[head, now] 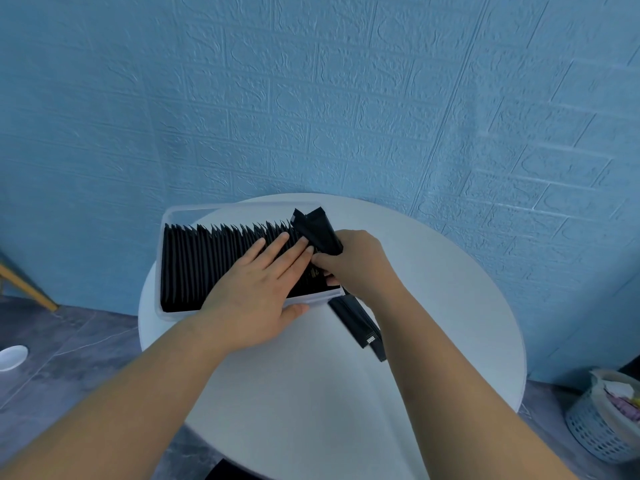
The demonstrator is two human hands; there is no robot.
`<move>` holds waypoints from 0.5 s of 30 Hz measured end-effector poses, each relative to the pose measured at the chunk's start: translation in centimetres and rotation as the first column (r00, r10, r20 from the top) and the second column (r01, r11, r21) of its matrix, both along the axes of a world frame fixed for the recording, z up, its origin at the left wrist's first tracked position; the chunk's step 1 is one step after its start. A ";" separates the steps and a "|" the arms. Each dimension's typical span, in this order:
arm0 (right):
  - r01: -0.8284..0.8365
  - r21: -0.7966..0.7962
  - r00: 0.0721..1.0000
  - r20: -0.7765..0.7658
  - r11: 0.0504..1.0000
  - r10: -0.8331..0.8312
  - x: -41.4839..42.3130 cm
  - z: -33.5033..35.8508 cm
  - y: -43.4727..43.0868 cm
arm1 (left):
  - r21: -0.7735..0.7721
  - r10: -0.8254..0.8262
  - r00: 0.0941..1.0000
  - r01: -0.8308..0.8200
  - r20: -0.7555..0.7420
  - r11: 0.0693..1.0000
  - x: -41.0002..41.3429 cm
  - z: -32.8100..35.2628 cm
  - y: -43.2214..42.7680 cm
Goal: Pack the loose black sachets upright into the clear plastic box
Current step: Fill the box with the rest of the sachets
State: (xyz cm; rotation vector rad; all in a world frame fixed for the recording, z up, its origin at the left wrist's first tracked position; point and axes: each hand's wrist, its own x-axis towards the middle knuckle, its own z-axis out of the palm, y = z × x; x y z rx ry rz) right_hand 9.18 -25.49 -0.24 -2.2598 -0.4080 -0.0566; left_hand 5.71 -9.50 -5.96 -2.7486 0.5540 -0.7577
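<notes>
Head view: my two hands meet at the right end of the clear plastic box (180, 213), which sits on the white round table (433, 306).
Packed row: black sachets (207, 268) stand on edge across the box from its left wall almost to its right end.
Left hand: my left hand (254, 299) lies flat on the tops of the row, fingers (277, 249) straight, thumb against the near wall of the box. It grasps nothing; it presses.
Right hand: my right hand (360, 263) is curled round a small bunch of sachets (317, 230), gripping it low down.
Long axis: the bunch runs from my right fingers up and away, tilted, its top ends above the far right corner of the box.
Relation that counts: the bunch lies just right of my left fingertips. I judge its slot is between them and the right wall, hidden under my right hand.
Loose sachets (360, 327): a few lie flat on the table just beside the near right corner of the box, partly under my right wrist, nearer the right hand.
Next move: I judge the bunch must be stood upright and slid down while the left hand presses the row leftward.
</notes>
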 end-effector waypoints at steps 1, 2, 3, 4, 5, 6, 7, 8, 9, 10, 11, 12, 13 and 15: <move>0.000 -0.016 1.000 0.016 1.000 0.000 0.0 0.0 0.1 | 0.000 -0.002 1.000 0.002 0.005 1.000 0.0 0.0 0.0; 0.001 -0.049 0.999 0.049 0.999 0.001 0.0 -0.1 0.2 | 0.000 -0.003 1.000 0.003 0.006 1.000 0.0 0.0 0.0; 0.003 -0.087 0.996 0.084 0.996 0.004 0.1 -0.1 0.3 | 0.001 -0.003 1.000 0.003 0.006 1.000 0.0 -0.1 0.1; 0.005 -0.115 0.994 0.108 0.993 0.008 0.1 -0.2 0.4 | 0.001 -0.003 1.000 0.003 0.005 1.000 0.0 -0.1 0.1; 0.001 -0.127 0.994 0.112 0.992 0.014 0.1 -0.2 0.4 | 0.001 -0.004 1.000 0.004 0.004 1.000 0.0 -0.1 0.1; -0.010 -0.120 0.995 0.093 0.993 0.022 0.1 -0.1 0.3 | 0.000 -0.005 1.000 0.005 0.004 1.000 0.0 -0.1 0.1; -0.023 -0.089 0.998 0.051 0.996 0.028 0.1 -0.1 0.2 | 0.000 -0.005 1.000 0.005 0.007 1.000 0.0 -0.1 0.1; -0.035 -0.025 0.999 -0.004 0.999 0.035 0.1 -0.1 -0.1 | 0.001 -0.004 1.000 0.004 0.010 1.000 0.1 -0.1 0.2; -0.047 0.058 0.997 -0.066 0.997 0.050 0.0 -0.1 -0.3 | 0.004 -0.004 1.000 0.004 0.013 1.000 0.1 -0.1 0.2; -0.052 0.131 0.991 -0.114 0.990 0.067 0.0 -0.1 -0.5 | 0.007 -0.005 1.000 0.005 0.016 1.000 0.1 -0.1 0.2; -0.055 0.168 0.988 -0.133 0.984 0.078 0.0 -0.1 -0.6 | 0.010 -0.008 1.000 0.008 0.021 1.000 0.1 -0.1 0.2; -0.061 0.179 0.987 -0.139 0.982 0.087 0.0 -0.2 -0.7 | 0.013 -0.011 1.000 0.010 0.023 1.000 0.2 -0.1 0.2; -0.065 0.178 0.986 -0.138 0.982 0.090 0.0 -0.3 -0.7 | 0.016 -0.011 1.000 0.011 0.025 1.000 0.1 -0.1 0.2; -0.072 0.170 0.988 -0.125 0.983 0.094 -0.2 -0.4 -0.7 | 0.019 -0.008 1.000 0.008 0.026 1.000 0.0 -0.1 0.1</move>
